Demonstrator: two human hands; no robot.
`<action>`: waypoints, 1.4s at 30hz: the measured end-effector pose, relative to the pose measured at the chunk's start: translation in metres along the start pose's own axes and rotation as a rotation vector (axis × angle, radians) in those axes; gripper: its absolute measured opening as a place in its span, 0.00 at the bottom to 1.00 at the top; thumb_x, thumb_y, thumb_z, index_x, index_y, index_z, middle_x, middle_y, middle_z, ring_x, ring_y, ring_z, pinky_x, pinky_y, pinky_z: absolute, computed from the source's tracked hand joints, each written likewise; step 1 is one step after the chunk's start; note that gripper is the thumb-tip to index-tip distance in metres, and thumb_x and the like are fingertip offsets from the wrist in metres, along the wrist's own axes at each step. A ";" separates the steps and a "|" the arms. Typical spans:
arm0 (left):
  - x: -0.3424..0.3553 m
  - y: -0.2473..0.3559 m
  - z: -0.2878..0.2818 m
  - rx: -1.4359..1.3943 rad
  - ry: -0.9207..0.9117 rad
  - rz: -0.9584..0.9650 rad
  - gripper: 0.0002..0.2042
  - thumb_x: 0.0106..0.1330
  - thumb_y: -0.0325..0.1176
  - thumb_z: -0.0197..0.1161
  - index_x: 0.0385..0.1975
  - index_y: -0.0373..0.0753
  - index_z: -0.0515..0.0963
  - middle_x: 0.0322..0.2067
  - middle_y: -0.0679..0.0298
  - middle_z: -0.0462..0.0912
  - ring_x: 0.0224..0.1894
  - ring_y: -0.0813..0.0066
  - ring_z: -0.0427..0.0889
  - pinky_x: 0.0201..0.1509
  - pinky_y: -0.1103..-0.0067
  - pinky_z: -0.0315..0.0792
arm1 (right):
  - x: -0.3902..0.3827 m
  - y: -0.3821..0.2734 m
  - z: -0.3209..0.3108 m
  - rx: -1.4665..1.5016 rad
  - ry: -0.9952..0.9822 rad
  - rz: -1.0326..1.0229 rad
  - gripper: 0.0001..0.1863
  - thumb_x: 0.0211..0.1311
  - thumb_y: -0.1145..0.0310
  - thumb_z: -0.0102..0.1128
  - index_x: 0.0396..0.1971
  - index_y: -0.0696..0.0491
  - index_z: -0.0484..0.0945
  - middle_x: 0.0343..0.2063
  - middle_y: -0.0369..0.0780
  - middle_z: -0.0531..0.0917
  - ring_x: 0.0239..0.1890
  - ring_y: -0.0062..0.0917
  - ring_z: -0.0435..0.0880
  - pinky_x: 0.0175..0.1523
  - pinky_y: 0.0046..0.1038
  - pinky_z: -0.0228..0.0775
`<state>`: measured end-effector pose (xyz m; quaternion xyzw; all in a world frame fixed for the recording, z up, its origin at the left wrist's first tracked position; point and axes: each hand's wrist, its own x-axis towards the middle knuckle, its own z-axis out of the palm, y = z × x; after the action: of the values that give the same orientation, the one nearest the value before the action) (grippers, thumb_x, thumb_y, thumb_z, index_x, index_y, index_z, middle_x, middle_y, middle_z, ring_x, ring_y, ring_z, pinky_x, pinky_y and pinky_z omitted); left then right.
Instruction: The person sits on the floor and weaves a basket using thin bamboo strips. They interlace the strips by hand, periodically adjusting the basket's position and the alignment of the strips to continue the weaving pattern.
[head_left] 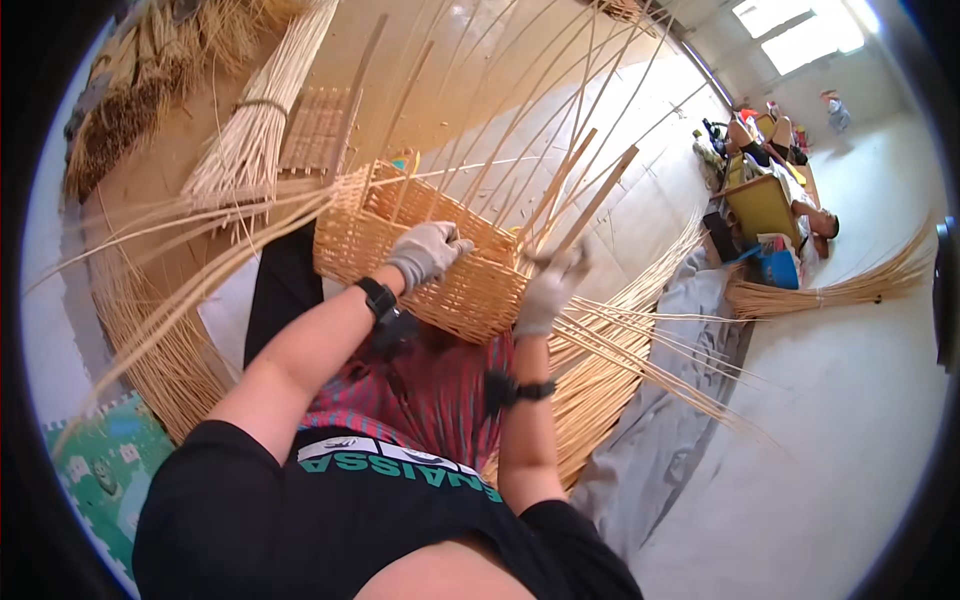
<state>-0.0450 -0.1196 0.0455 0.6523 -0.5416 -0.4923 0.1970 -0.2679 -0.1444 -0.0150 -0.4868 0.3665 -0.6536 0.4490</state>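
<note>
Although woven along visible walls, judged unfinished. Found basket (465, 300) mid-view, just above striped cloth (420, 400), with stakes (606, 189) at one o'clock apparently left to weave and rods (287, 225) trailing toward nine and four. Saw left hand (428, 252) clamped on near rim, fingers together; cannot tell finger state of right hand (546, 300), blurred at three-o'clock end. Noted rod bundle (590, 385) crowding five o'clock; judged room widest toward two, over pale floor (640, 205).
</note>
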 end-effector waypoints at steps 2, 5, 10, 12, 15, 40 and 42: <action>0.009 -0.008 0.008 -0.071 -0.016 0.100 0.22 0.67 0.52 0.66 0.45 0.36 0.79 0.38 0.50 0.87 0.43 0.57 0.87 0.51 0.63 0.77 | -0.055 -0.008 -0.025 -0.079 0.176 0.120 0.13 0.80 0.66 0.42 0.58 0.50 0.68 0.39 0.47 0.86 0.38 0.31 0.86 0.45 0.33 0.81; 0.034 -0.007 0.014 0.205 0.262 0.230 0.26 0.64 0.56 0.68 0.46 0.38 0.79 0.38 0.50 0.87 0.41 0.57 0.88 0.49 0.63 0.77 | -0.046 -0.069 -0.005 -0.229 0.133 0.339 0.13 0.81 0.64 0.42 0.58 0.52 0.65 0.33 0.42 0.85 0.35 0.27 0.86 0.40 0.28 0.81; 0.029 0.048 0.022 0.306 0.421 -0.031 0.27 0.58 0.60 0.72 0.43 0.43 0.81 0.38 0.52 0.87 0.42 0.54 0.87 0.45 0.62 0.77 | -0.057 -0.066 0.015 -0.221 -0.048 0.050 0.11 0.78 0.68 0.50 0.54 0.54 0.75 0.35 0.43 0.88 0.35 0.25 0.87 0.33 0.23 0.79; 0.026 0.042 0.028 0.071 0.545 0.174 0.24 0.61 0.57 0.71 0.44 0.42 0.80 0.37 0.52 0.87 0.40 0.53 0.86 0.46 0.62 0.77 | -0.046 -0.101 -0.007 -0.109 0.130 0.327 0.12 0.75 0.70 0.55 0.52 0.57 0.76 0.38 0.42 0.88 0.39 0.25 0.88 0.31 0.21 0.80; 0.027 0.031 0.043 -0.296 0.773 0.681 0.20 0.68 0.48 0.65 0.49 0.38 0.77 0.41 0.50 0.87 0.42 0.51 0.86 0.50 0.62 0.77 | -0.037 -0.082 -0.086 -0.206 0.385 0.222 0.12 0.71 0.69 0.62 0.48 0.57 0.74 0.40 0.44 0.87 0.40 0.30 0.90 0.30 0.23 0.82; 0.007 0.016 -0.092 0.275 1.299 0.654 0.25 0.62 0.33 0.71 0.58 0.34 0.74 0.58 0.48 0.79 0.60 0.52 0.77 0.64 0.64 0.72 | 0.014 -0.083 -0.053 -0.470 0.254 -0.146 0.18 0.73 0.73 0.58 0.60 0.55 0.73 0.43 0.39 0.83 0.41 0.22 0.81 0.50 0.27 0.76; 0.028 -0.016 -0.142 0.262 1.257 0.362 0.27 0.63 0.41 0.69 0.60 0.35 0.73 0.58 0.47 0.78 0.60 0.53 0.78 0.62 0.63 0.73 | 0.029 -0.068 -0.017 -0.126 0.212 -0.136 0.21 0.74 0.65 0.60 0.63 0.54 0.74 0.43 0.43 0.84 0.45 0.26 0.82 0.53 0.30 0.73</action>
<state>0.0826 -0.1786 0.0828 0.7323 -0.4802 0.0923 0.4739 -0.3038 -0.1486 0.0518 -0.4658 0.4185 -0.7059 0.3311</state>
